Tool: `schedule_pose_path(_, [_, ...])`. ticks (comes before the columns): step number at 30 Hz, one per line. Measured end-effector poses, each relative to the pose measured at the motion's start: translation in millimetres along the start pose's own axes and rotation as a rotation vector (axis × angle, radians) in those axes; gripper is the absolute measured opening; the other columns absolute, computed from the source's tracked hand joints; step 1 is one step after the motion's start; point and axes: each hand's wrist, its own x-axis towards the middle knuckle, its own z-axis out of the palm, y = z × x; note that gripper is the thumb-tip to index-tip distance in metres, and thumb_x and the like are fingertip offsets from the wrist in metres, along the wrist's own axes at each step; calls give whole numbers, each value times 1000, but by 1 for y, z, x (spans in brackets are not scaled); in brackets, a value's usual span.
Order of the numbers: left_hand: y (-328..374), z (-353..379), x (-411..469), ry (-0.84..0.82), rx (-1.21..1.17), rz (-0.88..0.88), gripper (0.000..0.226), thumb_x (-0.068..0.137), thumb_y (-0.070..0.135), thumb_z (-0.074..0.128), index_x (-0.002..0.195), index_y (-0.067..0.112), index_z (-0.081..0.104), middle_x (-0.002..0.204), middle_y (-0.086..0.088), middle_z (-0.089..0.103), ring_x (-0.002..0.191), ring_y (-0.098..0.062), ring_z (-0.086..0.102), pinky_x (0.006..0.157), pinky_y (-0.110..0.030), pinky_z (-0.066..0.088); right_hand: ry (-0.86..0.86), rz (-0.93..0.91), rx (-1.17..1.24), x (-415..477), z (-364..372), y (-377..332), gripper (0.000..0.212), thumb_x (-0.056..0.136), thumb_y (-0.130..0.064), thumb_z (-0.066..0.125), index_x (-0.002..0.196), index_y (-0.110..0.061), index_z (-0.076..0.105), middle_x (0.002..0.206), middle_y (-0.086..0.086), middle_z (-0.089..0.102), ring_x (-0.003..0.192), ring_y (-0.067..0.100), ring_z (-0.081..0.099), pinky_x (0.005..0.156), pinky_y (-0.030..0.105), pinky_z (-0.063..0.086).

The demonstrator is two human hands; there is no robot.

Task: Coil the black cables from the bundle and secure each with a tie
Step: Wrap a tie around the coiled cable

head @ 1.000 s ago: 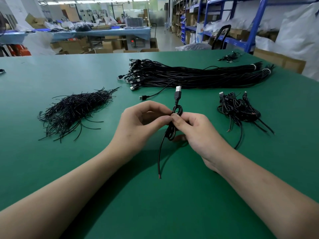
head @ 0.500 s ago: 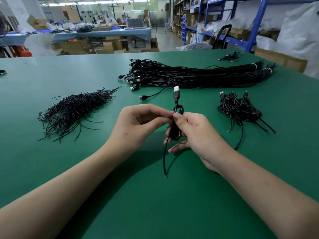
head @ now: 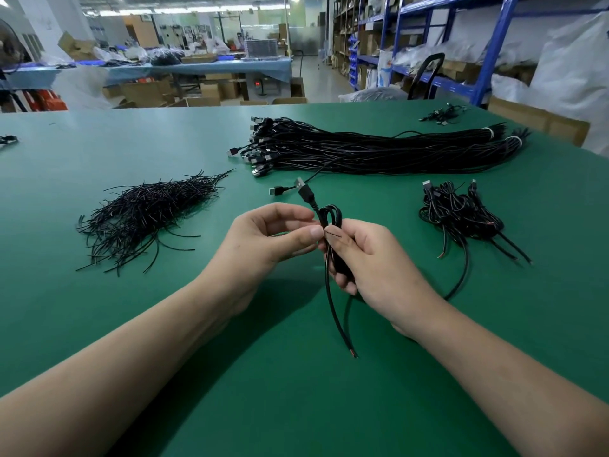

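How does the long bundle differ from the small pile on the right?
The bundle lies stretched straight across the table's far side; the pile is a heap of loops. The bundle is far bigger than the pile. The bundle has white bands near its right end; the pile shows none. Both are black cables with plugs.

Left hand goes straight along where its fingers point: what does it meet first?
The coiled cable, which fingers of the left hand seem to pinch; the right hand gripping it lies just beyond. Depth from one view is uncertain.
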Motion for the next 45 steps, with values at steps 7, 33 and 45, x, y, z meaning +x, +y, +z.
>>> schedule_pose_path(7, [1, 0, 0, -25, -88, -123, 37, 56, 20, 88, 90, 14, 76, 90, -12, 77, 83, -20, 75, 75, -22, 59, 25, -11, -91, -2, -1, -3, 41, 105, -35, 49, 90, 1, 59, 61, -5, 50, 56, 12, 42, 57, 33, 34])
schedule_pose_path(33, [-6, 8, -3, -126, -11, -58, 39, 78, 18, 74, 115, 11, 73, 106, -6, 77, 89, -8, 70, 88, -19, 54, 18, 306, 520, -1, -1, -13, 34, 83, -36, 70, 94, -6, 58, 58, -3, 53, 45, 4, 39, 37, 14, 29])
schedule_pose_path(45, [-6, 12, -4, -161, 56, 28, 41, 82, 28, 70, 122, 17, 68, 118, -1, 75, 105, -4, 68, 82, -14, 50, 114, 144, 469, -3, 1, -13, 39, 76, -42, 74, 85, -13, 50, 56, -3, 56, 46, 7, 42, 40, 15, 34])
